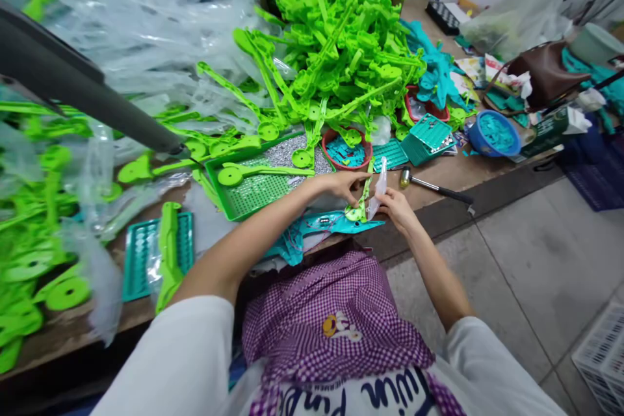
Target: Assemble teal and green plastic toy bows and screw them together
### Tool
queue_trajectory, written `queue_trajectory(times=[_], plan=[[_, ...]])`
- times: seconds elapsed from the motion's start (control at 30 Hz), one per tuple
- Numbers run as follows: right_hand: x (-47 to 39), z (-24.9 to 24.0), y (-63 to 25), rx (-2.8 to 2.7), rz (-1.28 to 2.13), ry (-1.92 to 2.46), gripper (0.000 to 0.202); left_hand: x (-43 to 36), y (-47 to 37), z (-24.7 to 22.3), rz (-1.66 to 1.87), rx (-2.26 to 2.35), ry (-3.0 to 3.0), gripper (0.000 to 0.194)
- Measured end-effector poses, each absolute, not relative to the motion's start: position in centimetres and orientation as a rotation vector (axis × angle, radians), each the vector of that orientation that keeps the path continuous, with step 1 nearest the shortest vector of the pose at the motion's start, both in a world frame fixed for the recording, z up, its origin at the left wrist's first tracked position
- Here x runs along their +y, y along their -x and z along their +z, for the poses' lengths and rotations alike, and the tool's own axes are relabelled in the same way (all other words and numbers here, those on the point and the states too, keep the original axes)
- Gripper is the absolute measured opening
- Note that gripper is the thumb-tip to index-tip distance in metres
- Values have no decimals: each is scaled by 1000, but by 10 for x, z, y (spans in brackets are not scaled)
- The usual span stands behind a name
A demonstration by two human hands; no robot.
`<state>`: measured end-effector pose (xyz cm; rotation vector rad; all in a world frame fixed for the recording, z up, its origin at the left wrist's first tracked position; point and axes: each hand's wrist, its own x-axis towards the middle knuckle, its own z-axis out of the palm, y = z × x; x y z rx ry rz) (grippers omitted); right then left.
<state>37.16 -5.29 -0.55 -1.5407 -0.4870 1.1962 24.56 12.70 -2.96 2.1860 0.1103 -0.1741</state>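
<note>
My left hand [345, 186] reaches in from the left, its thumb and fingers curved around a green plastic part [358, 210] near the table's front edge. Close beside it, my right hand [396, 207] pinches a translucent whitish plastic piece [379, 190], held upright. The two pieces stand side by side with a narrow space between them. Under the green part lies a teal plastic piece [331, 222] with thin reddish threads or wires on it. Whether the left fingertips press on the green part is hard to tell.
A green tray [253, 192] of small metal pieces, a red bowl [347, 149] and a hammer [439, 190] surround the hands. Green parts [336, 45] are heaped behind, translucent pieces [160, 26] at back left. A blue bowl [493, 134] sits right. A dark bar [97, 88] crosses the left.
</note>
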Motion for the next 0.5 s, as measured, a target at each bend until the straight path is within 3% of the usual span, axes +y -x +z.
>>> queue_trajectory(times=[0.5], plan=[[-41,2,-371,-432,1213,1661,18,124,-243,-23,-189,114,-2193,113]])
